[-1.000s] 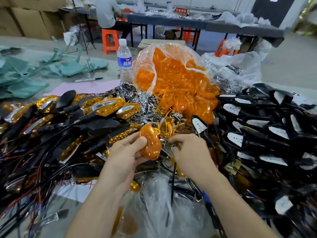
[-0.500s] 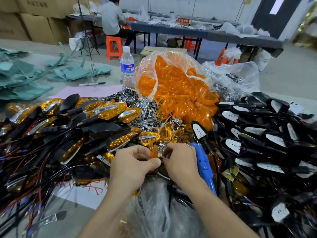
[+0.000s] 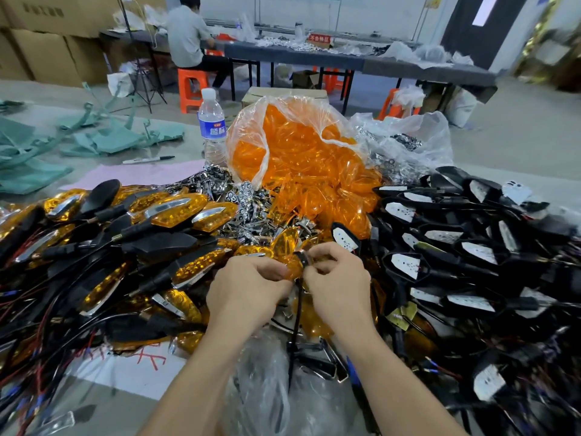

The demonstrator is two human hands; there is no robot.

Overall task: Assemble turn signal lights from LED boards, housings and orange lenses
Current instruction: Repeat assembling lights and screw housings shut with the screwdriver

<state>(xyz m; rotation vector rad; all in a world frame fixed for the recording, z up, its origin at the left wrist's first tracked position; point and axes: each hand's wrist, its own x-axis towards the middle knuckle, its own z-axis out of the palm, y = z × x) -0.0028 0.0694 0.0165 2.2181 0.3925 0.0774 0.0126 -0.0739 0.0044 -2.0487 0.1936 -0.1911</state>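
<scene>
My left hand [image 3: 248, 287] and my right hand [image 3: 338, 278] meet at the middle of the table, fingers curled around one turn signal [image 3: 295, 265]: an orange lens against a black housing whose black stalk and wire hang down between my wrists. Finished signals [image 3: 176, 212] with orange lenses and chrome trim are piled on the left. Black housings with white LED boards [image 3: 405, 265] are piled on the right. A clear bag of loose orange lenses [image 3: 298, 152] stands behind my hands, with chrome trim pieces [image 3: 248, 199] spilled in front of it.
A water bottle [image 3: 211, 127] stands left of the lens bag, with a marker pen [image 3: 147, 159] and pink paper [image 3: 138, 173] nearby. Crumpled clear plastic [image 3: 267, 388] lies under my forearms. A person [image 3: 188, 36] sits at a far table beside orange stools.
A second ago my left hand held an orange lens up alone; now both hands are closed together around lens and housing. The view has tilted up slightly.
</scene>
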